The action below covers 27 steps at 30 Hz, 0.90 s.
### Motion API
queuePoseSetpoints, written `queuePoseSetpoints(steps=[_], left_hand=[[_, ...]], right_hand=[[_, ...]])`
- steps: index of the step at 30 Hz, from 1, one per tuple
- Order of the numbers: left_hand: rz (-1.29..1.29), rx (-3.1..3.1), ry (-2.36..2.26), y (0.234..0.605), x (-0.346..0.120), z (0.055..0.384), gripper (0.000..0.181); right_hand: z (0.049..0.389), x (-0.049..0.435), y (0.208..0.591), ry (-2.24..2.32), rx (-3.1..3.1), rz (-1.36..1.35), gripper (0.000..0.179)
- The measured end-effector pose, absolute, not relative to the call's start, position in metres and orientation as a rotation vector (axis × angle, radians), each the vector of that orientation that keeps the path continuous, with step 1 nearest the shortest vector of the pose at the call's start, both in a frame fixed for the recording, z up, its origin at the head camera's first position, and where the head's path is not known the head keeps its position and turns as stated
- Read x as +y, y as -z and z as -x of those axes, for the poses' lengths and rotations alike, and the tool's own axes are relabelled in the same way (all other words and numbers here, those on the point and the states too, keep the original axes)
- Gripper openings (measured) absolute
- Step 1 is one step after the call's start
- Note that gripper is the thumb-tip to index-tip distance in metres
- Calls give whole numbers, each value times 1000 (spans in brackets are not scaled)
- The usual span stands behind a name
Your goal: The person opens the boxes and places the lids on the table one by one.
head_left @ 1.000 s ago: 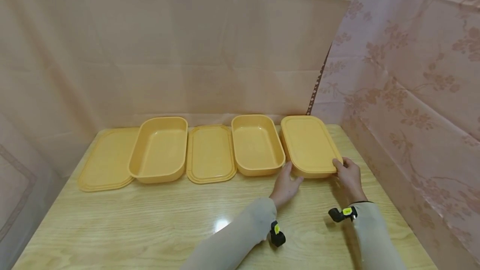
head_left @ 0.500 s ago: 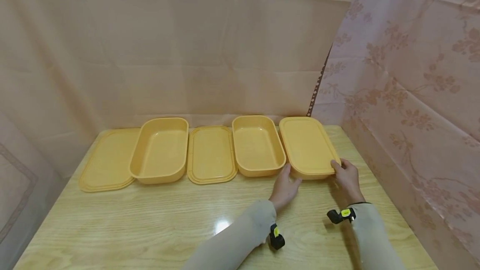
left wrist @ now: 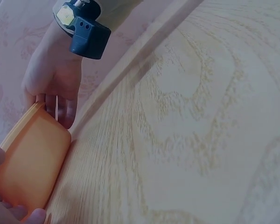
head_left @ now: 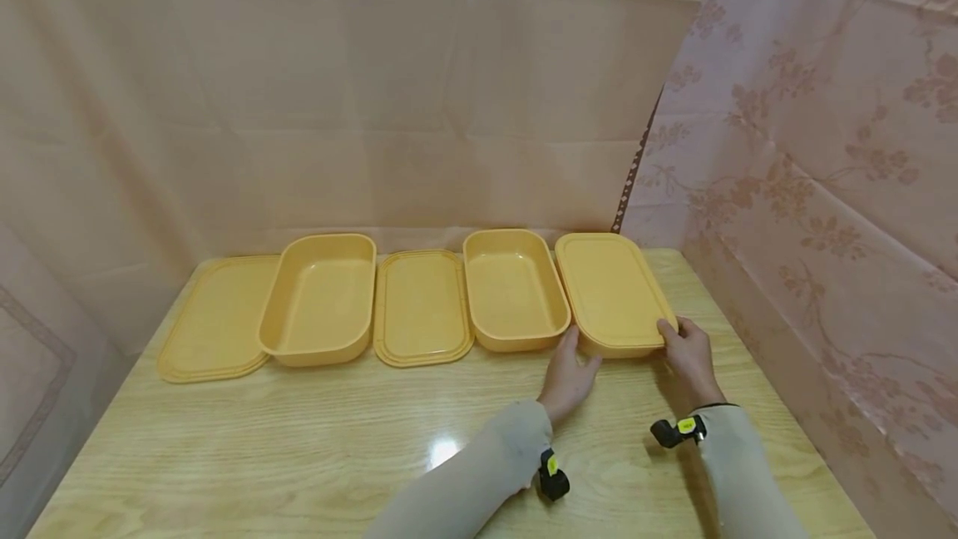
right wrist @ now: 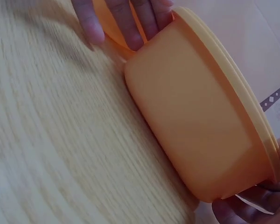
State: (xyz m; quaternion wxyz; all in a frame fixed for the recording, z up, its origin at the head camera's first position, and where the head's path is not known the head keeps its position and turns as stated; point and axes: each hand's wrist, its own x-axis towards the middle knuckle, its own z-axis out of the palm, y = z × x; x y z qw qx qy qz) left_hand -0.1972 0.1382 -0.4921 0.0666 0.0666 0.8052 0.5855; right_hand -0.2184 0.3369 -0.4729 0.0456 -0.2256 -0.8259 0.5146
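A yellow lidded food container sits at the right end of a row on the table. My right hand grips its front right corner, thumb on the lid's edge and fingers down the side. At the front left corner, my left hand touches the side with fairly straight fingers, its thumb spread apart. In the right wrist view, the left hand reaches along the container's wall. Close on the left stands an uncovered yellow container.
Farther left on the wooden table lie a smaller flat lid, another uncovered container and a larger lid partly under its side. A beige curtain hangs behind; a floral one borders the right.
The lidded container has slid slightly left toward the uncovered one, with my right hand moving along with it. My left hand has stayed almost in place.
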Motion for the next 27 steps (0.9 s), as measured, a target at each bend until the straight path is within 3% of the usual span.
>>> queuePoseSetpoints(steps=[27], left_hand=[[-96, 2402, -1748, 491, 144, 200, 64]], right_hand=[[219, 339, 478, -1478, -2560, 672, 52]])
